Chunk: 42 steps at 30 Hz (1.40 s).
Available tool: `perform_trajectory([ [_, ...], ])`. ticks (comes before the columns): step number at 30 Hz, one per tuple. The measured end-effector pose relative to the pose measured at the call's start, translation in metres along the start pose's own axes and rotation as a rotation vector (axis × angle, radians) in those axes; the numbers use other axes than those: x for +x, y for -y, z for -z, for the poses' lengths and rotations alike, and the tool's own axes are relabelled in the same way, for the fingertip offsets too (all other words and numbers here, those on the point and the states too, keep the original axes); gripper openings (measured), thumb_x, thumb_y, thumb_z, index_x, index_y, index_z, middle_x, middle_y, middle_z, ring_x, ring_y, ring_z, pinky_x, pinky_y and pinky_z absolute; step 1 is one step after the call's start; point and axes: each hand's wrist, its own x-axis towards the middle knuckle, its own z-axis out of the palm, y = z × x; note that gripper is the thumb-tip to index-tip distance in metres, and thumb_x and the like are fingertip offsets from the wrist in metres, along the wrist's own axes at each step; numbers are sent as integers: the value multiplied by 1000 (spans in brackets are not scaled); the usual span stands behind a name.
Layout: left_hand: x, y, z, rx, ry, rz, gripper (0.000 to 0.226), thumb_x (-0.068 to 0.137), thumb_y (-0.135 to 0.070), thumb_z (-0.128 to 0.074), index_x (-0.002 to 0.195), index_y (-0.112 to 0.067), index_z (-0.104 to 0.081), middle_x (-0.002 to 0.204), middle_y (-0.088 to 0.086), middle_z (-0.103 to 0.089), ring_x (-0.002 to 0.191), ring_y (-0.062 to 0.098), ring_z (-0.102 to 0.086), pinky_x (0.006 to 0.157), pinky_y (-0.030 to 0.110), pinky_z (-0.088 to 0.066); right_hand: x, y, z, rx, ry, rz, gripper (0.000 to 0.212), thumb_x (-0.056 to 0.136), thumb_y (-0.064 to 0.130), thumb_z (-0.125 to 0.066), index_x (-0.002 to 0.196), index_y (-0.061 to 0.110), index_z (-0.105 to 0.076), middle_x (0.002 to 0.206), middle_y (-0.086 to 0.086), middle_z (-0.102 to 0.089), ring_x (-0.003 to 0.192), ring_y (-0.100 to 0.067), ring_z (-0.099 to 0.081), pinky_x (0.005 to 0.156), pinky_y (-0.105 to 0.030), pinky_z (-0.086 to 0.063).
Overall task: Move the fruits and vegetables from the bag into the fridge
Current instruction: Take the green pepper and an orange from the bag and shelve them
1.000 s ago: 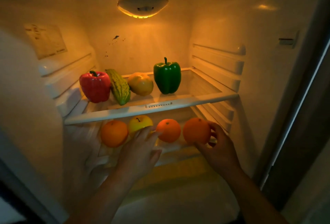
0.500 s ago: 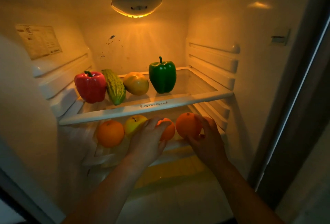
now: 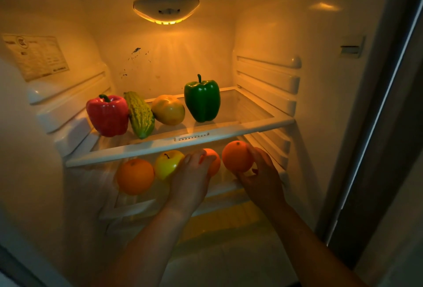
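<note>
The open fridge's glass shelf [image 3: 251,124] carries a red pepper [image 3: 107,116], a bitter gourd [image 3: 140,115], a yellow-orange fruit [image 3: 168,110] and a green pepper [image 3: 202,101]. Below it sit an orange [image 3: 135,177] at the left and a yellow apple [image 3: 168,164] beside it. My left hand [image 3: 191,179] curls its fingers over a middle orange [image 3: 214,164], which is mostly hidden. My right hand [image 3: 261,177] grips another orange [image 3: 238,159] from the right side, just under the shelf's front rim. No bag is in view.
A lit lamp [image 3: 166,8] glows on the back wall. Ribbed shelf rails [image 3: 267,81] line the right wall, and a label [image 3: 35,57] sits on the left wall. The fridge's dark right edge [image 3: 375,149] runs down beside my right arm.
My left hand moved right from the yellow apple onto the middle orange. My right hand shifted its orange left and slightly up, closer to the middle orange.
</note>
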Motion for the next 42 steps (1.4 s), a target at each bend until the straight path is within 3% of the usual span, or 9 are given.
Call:
perform_trajectory([
  [3, -2, 1, 2, -12, -6, -29, 52, 76, -12, -70, 124, -26, -55, 129, 3, -53, 113, 27, -53, 80, 35, -49, 2, -3, 0, 16, 7, 15, 77, 67, 37, -72, 136, 18, -42, 133, -7, -49, 117, -17, -46, 84, -37, -51],
  [8, -29, 17, 11, -70, -13, -40, 61, 71, -21, -77, 123, -34, -47, 130, -2, -52, 115, 23, -54, 74, 35, -52, 1, -7, -3, 31, 1, 40, 74, 70, 22, -80, 134, 18, -43, 130, -7, -48, 113, -12, -44, 84, -42, -52],
  [15, -62, 38, 20, -144, -89, 26, 43, 78, -35, -59, 118, -41, -46, 130, -9, -48, 114, 14, -48, 78, 30, -49, 0, -7, -8, -7, -23, 43, 71, 71, 22, -79, 133, 14, -46, 129, -10, -51, 116, -26, -51, 86, -49, -51],
  [19, -68, 53, 32, -153, -242, 82, 39, 74, -31, -60, 112, -35, -53, 123, -9, -49, 110, 12, -48, 79, 26, -48, -4, 2, -5, -4, -66, 58, 67, 70, 21, -80, 129, 12, -49, 127, -6, -52, 116, -20, -49, 89, -40, -48],
  [22, -74, 63, 36, -103, -368, 112, 33, 74, -29, -57, 107, -23, -59, 119, -3, -51, 109, 14, -48, 86, 24, -42, -11, 13, 0, 26, -86, 93, 63, 73, 20, -78, 128, 17, -49, 120, 7, -47, 112, -2, -42, 90, -26, -39],
  [25, -81, 67, 36, -139, -447, 189, 30, 76, -30, -58, 105, -23, -57, 118, 5, -56, 110, 19, -50, 90, 30, -43, -25, 22, -6, -10, -91, 178, 62, 72, 29, -72, 128, 18, -48, 126, -5, -51, 117, -8, -41, 97, -34, -41],
  [28, -84, 73, 36, -161, -439, 270, 42, 69, -24, -65, 110, -24, -55, 127, 6, -52, 119, 25, -48, 95, 37, -44, -42, 43, -25, 52, 34, 190, 57, 75, 38, -67, 127, 19, -51, 131, -2, -49, 119, -17, -46, 96, -40, -45],
  [33, -76, 83, 34, -205, -371, 454, 65, 70, -16, -75, 129, -21, -49, 140, 7, -40, 131, 28, -36, 103, 46, -38, -38, 65, -57, 40, 165, 308, 53, 78, 28, -71, 126, 20, -50, 134, 1, -47, 122, -11, -44, 96, -24, -41],
  [42, -72, 98, 28, -370, -357, 527, 69, 79, -29, -71, 138, -30, -35, 143, -1, -37, 129, 20, -37, 97, 37, -37, -39, 72, -79, -100, 181, 341, 60, 77, 23, -72, 131, 22, -47, 142, -2, -40, 127, -19, -41, 90, -23, -38],
])
